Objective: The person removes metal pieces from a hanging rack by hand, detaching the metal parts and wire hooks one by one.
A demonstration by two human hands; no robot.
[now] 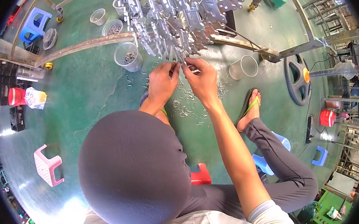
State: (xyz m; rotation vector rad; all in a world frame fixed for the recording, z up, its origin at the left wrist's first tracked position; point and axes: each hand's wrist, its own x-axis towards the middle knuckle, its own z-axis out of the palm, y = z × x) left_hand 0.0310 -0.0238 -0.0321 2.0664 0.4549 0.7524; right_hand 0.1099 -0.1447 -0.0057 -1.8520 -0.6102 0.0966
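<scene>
Many silvery metal parts (173, 16) hang in a dense cluster from the top centre. At its lower tip my left hand (163, 83) and my right hand (201, 78) meet, fingers pinched at the end of one hanging metal piece (180, 57). Both hands are closed on that narrow piece; its exact shape between the fingertips is partly hidden. Below the hands, small curved metal hooks (183, 105) lie scattered on the green floor. A clear tub with metal bits (128, 58) stands left of my hands, and another clear tub (243, 67) stands to the right.
A rusty metal frame (87, 44) crosses behind the tubs. Small tubs (98, 17) stand at the upper left. Stools, including a red one (201, 175) and a pink one (48, 165), are around. A dark wheel (297, 80) stands right, beyond my sandalled foot (252, 107).
</scene>
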